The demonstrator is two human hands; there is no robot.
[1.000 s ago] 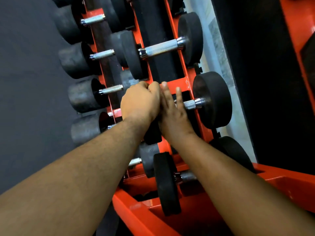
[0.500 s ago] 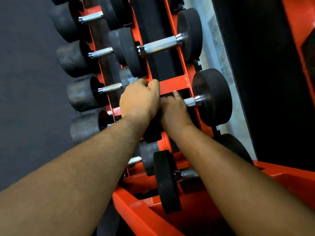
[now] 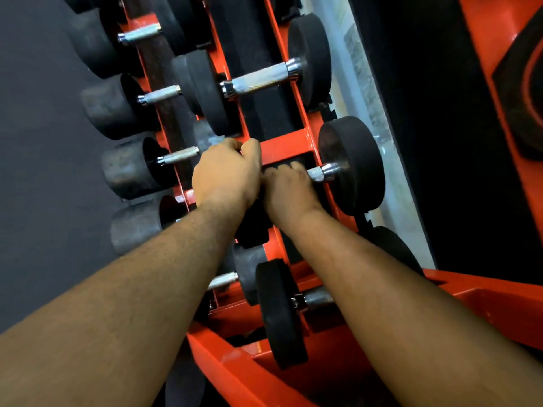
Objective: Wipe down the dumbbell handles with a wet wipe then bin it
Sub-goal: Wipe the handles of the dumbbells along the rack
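Note:
A black dumbbell (image 3: 351, 165) lies on the orange rack (image 3: 282, 148), its knurled metal handle (image 3: 318, 173) showing only at the right end. My right hand (image 3: 289, 190) is curled round that handle. My left hand (image 3: 224, 174) sits right beside it with fingers curled over the dumbbell's left end; what it grips is hidden. No wet wipe is visible; it may be hidden under the hands.
More dumbbells fill the rack: one above (image 3: 264, 77), one below (image 3: 282, 312), and a column of grey-ended ones (image 3: 126, 168) at the left. Dark floor (image 3: 35, 142) lies left. An orange frame beam (image 3: 499, 301) runs across the lower right.
My right hand's fingers were straight over the handle a second ago; they have since curled round it. The left hand has stayed in place.

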